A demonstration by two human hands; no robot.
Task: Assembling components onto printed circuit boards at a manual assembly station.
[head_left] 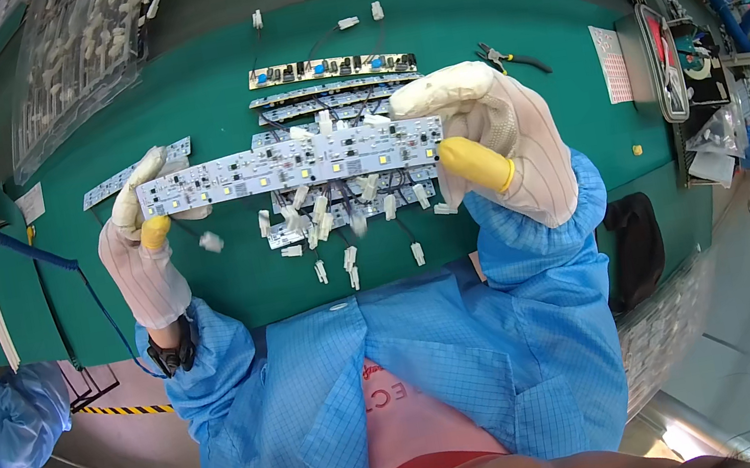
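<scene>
- Clearly, 1 long white circuit board (284,166) lies between the 2 hands, its long axis running left to right, the right end slightly higher in view.
- The left hand (139,249) pinches the left end, yellow-capped thumb in front, fingers behind.
- The right hand (513,137) grips the right end, its yellow-capped thumb over the lower corner; neither is nearer, since each touches its own end.
- More boards (330,68) lie grouped on the green tabletop (516,7), under and beyond the held board, roughly parallel to it.
- 1 slanted loose board (103,189) is just beside the left hand; pliers (517,62) lie beyond the right.
- White plugs (350,258) show below; which boards they all belong to, I cannot tell.
</scene>
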